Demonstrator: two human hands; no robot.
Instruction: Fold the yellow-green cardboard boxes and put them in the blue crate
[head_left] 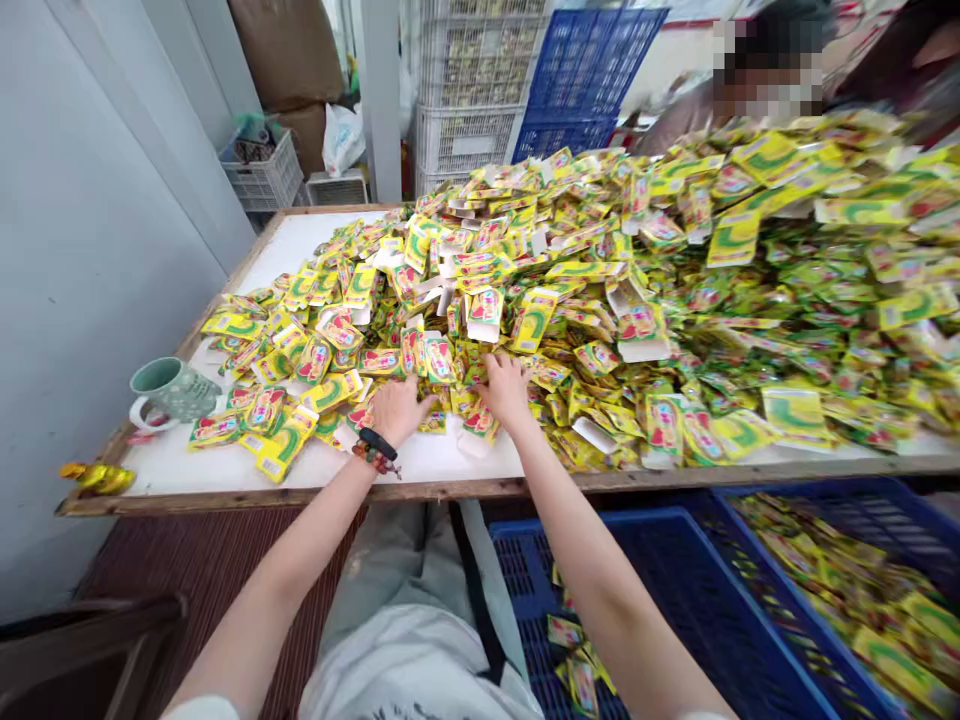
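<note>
head view: below the near edge of the worktop, a blue crate is placed. above that edge, the left hand and right hand are set among yellow cartons, which are heaped ahead and to both sides, highest towards the right. the left thumb is spread and the right fingers are loosely bent; whether anything is gripped cannot be told. cartons are judged light, smooth and easily crushed; hold is best taken by the narrow edges. beyond, white crates are stacked.
</note>
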